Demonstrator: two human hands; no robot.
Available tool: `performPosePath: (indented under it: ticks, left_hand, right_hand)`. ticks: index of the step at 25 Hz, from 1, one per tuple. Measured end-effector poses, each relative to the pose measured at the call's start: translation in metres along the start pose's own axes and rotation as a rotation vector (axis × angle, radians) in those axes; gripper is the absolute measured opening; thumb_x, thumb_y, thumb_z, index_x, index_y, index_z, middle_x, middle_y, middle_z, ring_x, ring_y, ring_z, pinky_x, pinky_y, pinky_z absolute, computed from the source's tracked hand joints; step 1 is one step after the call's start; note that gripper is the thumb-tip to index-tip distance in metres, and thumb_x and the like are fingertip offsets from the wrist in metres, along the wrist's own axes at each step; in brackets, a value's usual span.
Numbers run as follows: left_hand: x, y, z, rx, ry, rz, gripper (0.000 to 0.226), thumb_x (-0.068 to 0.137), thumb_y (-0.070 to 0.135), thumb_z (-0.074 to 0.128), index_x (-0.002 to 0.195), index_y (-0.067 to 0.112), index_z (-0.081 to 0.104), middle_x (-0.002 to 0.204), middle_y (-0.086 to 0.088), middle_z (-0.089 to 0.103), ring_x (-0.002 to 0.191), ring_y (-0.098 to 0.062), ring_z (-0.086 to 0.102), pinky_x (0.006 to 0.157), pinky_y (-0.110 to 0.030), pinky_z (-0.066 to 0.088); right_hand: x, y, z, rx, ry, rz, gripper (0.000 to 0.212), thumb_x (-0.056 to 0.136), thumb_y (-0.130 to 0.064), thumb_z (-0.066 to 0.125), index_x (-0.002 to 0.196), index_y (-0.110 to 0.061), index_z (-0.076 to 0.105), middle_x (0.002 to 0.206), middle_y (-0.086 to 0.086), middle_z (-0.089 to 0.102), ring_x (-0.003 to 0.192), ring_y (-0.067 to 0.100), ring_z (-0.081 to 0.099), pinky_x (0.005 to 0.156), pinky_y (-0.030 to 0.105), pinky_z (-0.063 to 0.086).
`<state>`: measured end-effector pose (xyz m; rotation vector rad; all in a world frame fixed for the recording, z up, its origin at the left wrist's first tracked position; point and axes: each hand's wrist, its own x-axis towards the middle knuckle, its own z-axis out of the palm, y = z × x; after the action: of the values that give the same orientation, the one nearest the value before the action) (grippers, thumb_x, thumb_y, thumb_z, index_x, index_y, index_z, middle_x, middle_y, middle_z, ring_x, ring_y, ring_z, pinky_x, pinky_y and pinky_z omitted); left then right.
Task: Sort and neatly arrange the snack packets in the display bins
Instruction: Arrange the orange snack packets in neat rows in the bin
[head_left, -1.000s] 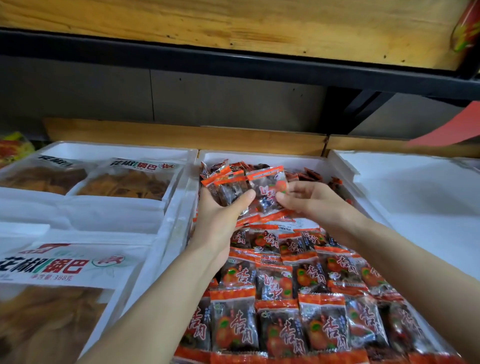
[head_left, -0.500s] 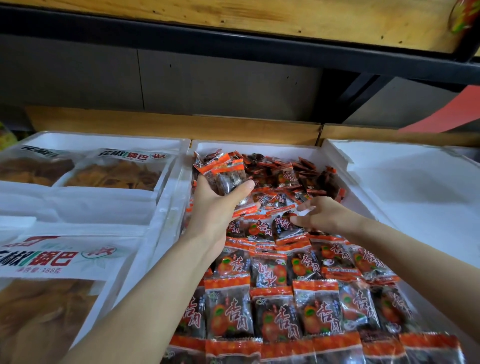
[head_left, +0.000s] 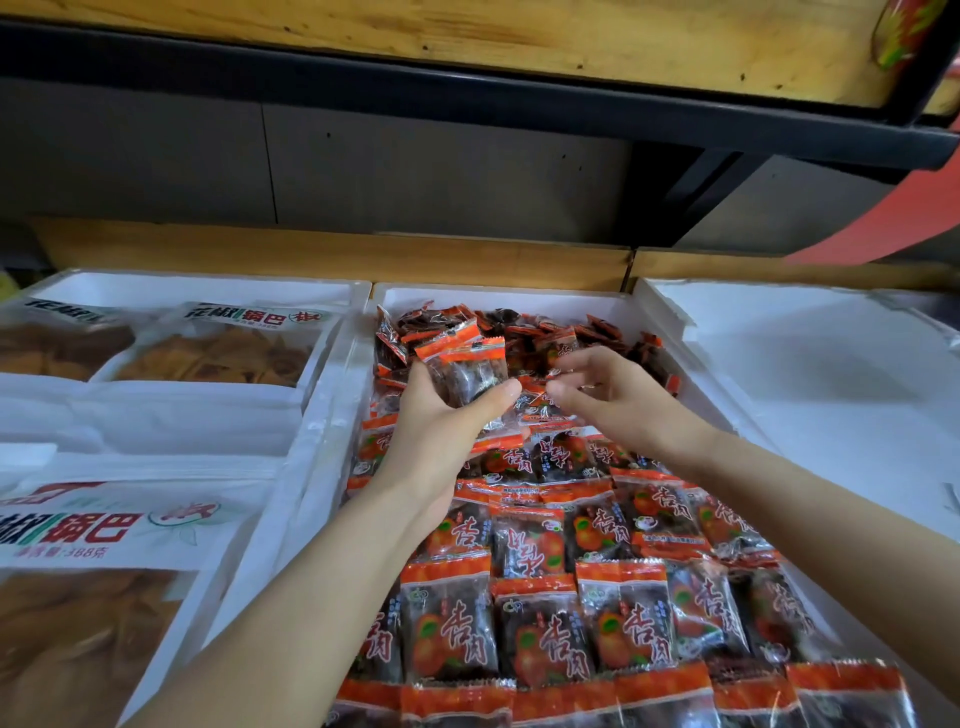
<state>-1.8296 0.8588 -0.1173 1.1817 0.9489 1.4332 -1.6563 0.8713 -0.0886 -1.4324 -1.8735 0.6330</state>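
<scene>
Head, packets (head_left: 470, 371) in left grip (head_left: 441, 436), seemingly several

Left hand (head_left: 441, 436) grips small stack of clear dark-filled snack packets with orange ends (head_left: 467, 366), thumb across front. Right hand (head_left: 615, 400) just beside it, fingers bent and blurred over loose packet pile (head_left: 576, 332); grip unclear. Neat overlapping packet rows (head_left: 540, 623) fill front of white foam middle bin (head_left: 498, 293). Large white-labelled bags of brown crisps (head_left: 213, 353) in left bin (head_left: 182, 283).
</scene>
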Motion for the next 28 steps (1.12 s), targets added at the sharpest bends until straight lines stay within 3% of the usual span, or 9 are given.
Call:
performPosePath:
  ticks: [3, 6, 10, 14, 18, 21, 23, 26, 28]
  left_hand:
    - [-0.002, -0.001, 0.005, 0.026, 0.048, -0.050, 0.098, 0.055, 0.057, 0.082, 0.138, 0.024, 0.040, 0.138, -0.007, 0.053, 0.127, -0.025, 0.051, 0.103, -0.050, 0.043]
    - [-0.004, 0.003, 0.006, -0.067, 0.082, -0.119, 0.074, 0.082, 0.051, 0.064, 0.141, 0.016, 0.036, 0.134, -0.010, 0.055, 0.120, -0.022, 0.056, 0.096, -0.043, 0.050]
    - [-0.006, 0.012, 0.005, -0.308, 0.002, -0.219, 0.054, 0.099, 0.045, 0.035, 0.143, 0.014, 0.038, 0.131, -0.012, 0.055, 0.109, -0.020, 0.061, 0.085, -0.039, 0.054]
    - [-0.008, 0.010, 0.007, -0.097, -0.041, -0.068, 0.032, 0.103, 0.014, 0.038, 0.131, 0.018, 0.052, 0.127, -0.004, 0.060, 0.113, -0.015, 0.060, 0.093, -0.034, 0.052]
    - [-0.009, 0.005, 0.005, 0.043, 0.027, -0.007, 0.027, 0.094, 0.007, 0.056, 0.119, 0.016, 0.058, 0.112, -0.004, 0.069, 0.105, -0.019, 0.065, 0.096, -0.045, 0.051]
    - [-0.012, 0.005, 0.008, 0.183, 0.071, 0.076, 0.028, 0.090, 0.015, 0.064, 0.116, 0.021, 0.057, 0.109, 0.002, 0.068, 0.103, -0.016, 0.064, 0.095, -0.041, 0.050]
    - [-0.015, 0.004, 0.012, 0.268, 0.086, 0.113, 0.031, 0.089, 0.016, 0.065, 0.119, 0.020, 0.055, 0.110, 0.002, 0.067, 0.099, -0.011, 0.064, 0.089, -0.034, 0.053]
    - [-0.016, 0.001, 0.013, 0.273, 0.063, 0.084, 0.044, 0.095, 0.018, 0.055, 0.138, 0.016, 0.044, 0.134, -0.003, 0.055, 0.085, -0.002, 0.069, 0.090, -0.033, 0.055]
    - [-0.016, 0.000, 0.014, 0.331, 0.051, 0.077, 0.049, 0.097, 0.021, 0.051, 0.144, 0.017, 0.037, 0.144, -0.003, 0.047, 0.079, -0.002, 0.070, 0.082, -0.021, 0.055]
  right_hand:
    - [-0.022, -0.026, 0.023, -0.002, -0.001, -0.257, 0.064, 0.076, -0.028, 0.075, 0.130, -0.021, 0.042, 0.113, -0.007, 0.053, 0.092, 0.005, 0.057, 0.079, 0.013, 0.048]
    - [-0.026, -0.032, 0.045, -0.204, 0.036, -0.423, 0.072, 0.075, -0.034, 0.075, 0.136, -0.017, 0.041, 0.117, -0.009, 0.042, 0.105, 0.001, 0.044, 0.088, -0.002, 0.029]
    - [-0.021, -0.035, 0.041, -0.173, 0.031, -0.310, 0.065, 0.079, -0.036, 0.072, 0.136, -0.018, 0.047, 0.123, -0.007, 0.048, 0.114, 0.004, 0.047, 0.090, 0.004, 0.031]
    - [-0.021, -0.025, 0.030, 0.069, 0.029, -0.188, 0.042, 0.080, -0.006, 0.064, 0.120, -0.019, 0.059, 0.105, -0.005, 0.068, 0.100, 0.013, 0.063, 0.094, 0.031, 0.049]
    - [-0.030, -0.026, 0.021, 0.608, -0.100, -0.018, 0.038, 0.087, 0.010, 0.052, 0.117, -0.012, 0.051, 0.083, -0.007, 0.070, 0.085, 0.010, 0.066, 0.077, 0.021, 0.055]
    - [-0.033, -0.028, 0.018, 0.776, -0.149, 0.084, 0.011, 0.092, -0.006, 0.054, 0.103, -0.003, 0.054, 0.063, -0.012, 0.066, 0.075, 0.002, 0.065, 0.079, 0.021, 0.053]
    - [-0.033, -0.024, 0.019, 0.732, -0.151, 0.150, 0.032, 0.091, -0.021, 0.059, 0.112, 0.003, 0.053, 0.069, -0.013, 0.068, 0.080, 0.001, 0.065, 0.085, 0.022, 0.051]
    - [-0.027, -0.011, 0.011, 0.621, -0.024, 0.189, 0.015, 0.088, -0.012, 0.063, 0.100, -0.004, 0.063, 0.087, 0.005, 0.072, 0.081, 0.015, 0.066, 0.077, 0.023, 0.051]
    - [-0.021, -0.006, -0.005, 0.513, 0.097, 0.185, 0.007, 0.086, -0.007, 0.064, 0.092, -0.005, 0.063, 0.081, 0.009, 0.069, 0.070, 0.012, 0.066, 0.063, 0.016, 0.051]
